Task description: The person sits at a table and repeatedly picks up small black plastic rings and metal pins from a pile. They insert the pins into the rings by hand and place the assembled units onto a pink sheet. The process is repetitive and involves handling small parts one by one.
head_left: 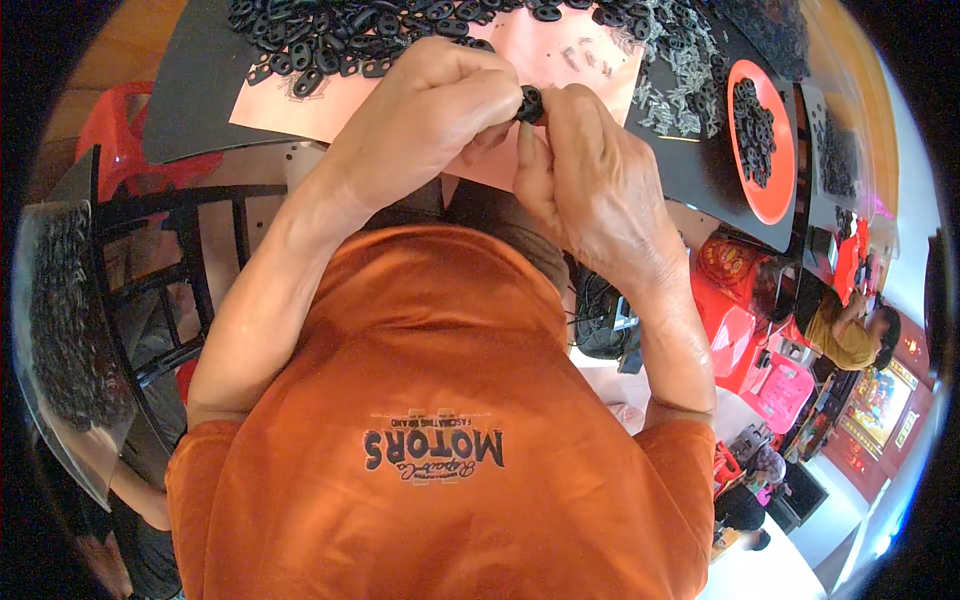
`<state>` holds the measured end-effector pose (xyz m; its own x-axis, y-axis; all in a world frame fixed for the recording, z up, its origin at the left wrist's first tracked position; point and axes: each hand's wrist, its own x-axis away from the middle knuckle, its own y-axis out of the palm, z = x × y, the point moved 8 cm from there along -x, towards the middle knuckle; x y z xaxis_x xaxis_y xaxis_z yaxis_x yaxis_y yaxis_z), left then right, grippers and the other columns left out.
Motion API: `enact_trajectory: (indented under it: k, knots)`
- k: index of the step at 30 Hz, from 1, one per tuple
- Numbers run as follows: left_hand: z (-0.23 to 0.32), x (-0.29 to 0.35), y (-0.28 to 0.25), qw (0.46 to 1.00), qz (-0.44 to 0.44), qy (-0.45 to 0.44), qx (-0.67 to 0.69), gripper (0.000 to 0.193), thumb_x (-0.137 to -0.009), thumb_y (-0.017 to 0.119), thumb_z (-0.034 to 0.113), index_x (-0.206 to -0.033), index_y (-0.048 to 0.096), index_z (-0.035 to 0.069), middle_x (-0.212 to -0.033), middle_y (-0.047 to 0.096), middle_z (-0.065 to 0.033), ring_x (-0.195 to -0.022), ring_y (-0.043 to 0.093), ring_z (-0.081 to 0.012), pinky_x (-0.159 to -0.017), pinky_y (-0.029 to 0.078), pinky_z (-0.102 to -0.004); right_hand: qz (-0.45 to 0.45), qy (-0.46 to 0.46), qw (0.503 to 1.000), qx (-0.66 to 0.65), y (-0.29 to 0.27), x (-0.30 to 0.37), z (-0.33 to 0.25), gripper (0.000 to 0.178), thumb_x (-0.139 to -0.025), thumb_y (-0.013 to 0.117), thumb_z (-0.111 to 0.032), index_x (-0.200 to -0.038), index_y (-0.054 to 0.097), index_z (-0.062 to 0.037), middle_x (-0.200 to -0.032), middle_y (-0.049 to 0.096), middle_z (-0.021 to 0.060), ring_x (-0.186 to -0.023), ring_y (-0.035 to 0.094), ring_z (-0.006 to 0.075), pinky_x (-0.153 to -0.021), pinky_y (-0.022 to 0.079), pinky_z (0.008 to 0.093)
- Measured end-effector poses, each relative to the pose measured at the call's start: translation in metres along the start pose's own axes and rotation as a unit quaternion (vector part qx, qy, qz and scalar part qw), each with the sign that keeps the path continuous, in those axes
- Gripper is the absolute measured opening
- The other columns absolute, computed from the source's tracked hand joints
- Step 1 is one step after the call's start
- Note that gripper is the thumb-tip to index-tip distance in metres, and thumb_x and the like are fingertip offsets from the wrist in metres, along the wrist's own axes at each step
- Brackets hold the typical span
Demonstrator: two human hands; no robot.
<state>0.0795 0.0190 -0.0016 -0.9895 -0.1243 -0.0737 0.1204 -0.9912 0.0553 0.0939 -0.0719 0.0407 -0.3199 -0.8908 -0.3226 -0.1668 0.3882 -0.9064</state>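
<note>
A small round black plastic part (530,104) is pinched between my two hands over the pink sheet (300,112). My left hand (440,110) has its fingers curled, with thumb and forefinger at the part's left side. From the other side, the thumb and forefinger of my right hand (605,175) close on the same part. My fingers hide much of its shape. Beyond my left hand lies a heap of black oval parts with holes (345,35). Small clear plastic pieces (685,75) are heaped beyond my right hand, and a few tiny pieces (585,55) lie on the sheet.
An orange-red plate (768,210) holding black parts stands at the table's right. The dark tabletop (200,100) ends close to my body. A red chair (120,130) and a black metal frame (180,210) are at left. Other people (845,325) are farther off at right.
</note>
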Motion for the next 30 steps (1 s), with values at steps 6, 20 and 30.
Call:
enact_trajectory:
  k: [6, 20, 30]
  knots:
    - [0.006, 0.003, -0.001, 1.0, 0.019, -0.004, 0.005, 0.029, -0.079, 0.043, 0.015, -0.052, 0.041, 0.005, -0.053, 0.043, 0.0011, -0.051, 0.038, -0.006, -0.048, 0.033, -0.0235, 0.03, -0.015, 0.998, -0.051, -0.002, 0.005, 0.007, 0.019, -0.079, 0.055, -0.015, -0.089, 0.05, 0.0006, -0.077, 0.051, 0.0127, -0.067, 0.058, 0.0298, -0.053, 0.049, 0.0388]
    - [-0.001, 0.005, -0.001, 0.992, -0.058, -0.082, 0.07, 0.028, -0.079, 0.046, 0.019, -0.054, 0.046, 0.006, -0.05, 0.041, 0.0024, -0.047, 0.036, -0.0045, -0.043, 0.026, -0.022, 0.005, -0.041, 0.994, -0.099, -0.001, -0.003, 0.011, 0.033, -0.076, 0.064, -0.022, -0.101, 0.051, -0.0045, -0.078, 0.053, 0.0088, -0.068, 0.059, 0.0271, -0.051, 0.047, 0.0364]
    - [-0.007, 0.007, 0.0, 0.991, -0.052, -0.099, 0.07, 0.026, -0.082, 0.045, 0.02, -0.061, 0.051, 0.005, -0.052, 0.043, 0.0025, -0.049, 0.038, -0.0037, -0.044, 0.03, -0.0212, 0.008, -0.064, 0.995, -0.073, 0.001, 0.0, 0.008, 0.034, -0.072, 0.067, -0.023, -0.096, 0.051, -0.0036, -0.073, 0.051, 0.0086, -0.062, 0.057, 0.0259, -0.049, 0.046, 0.0347]
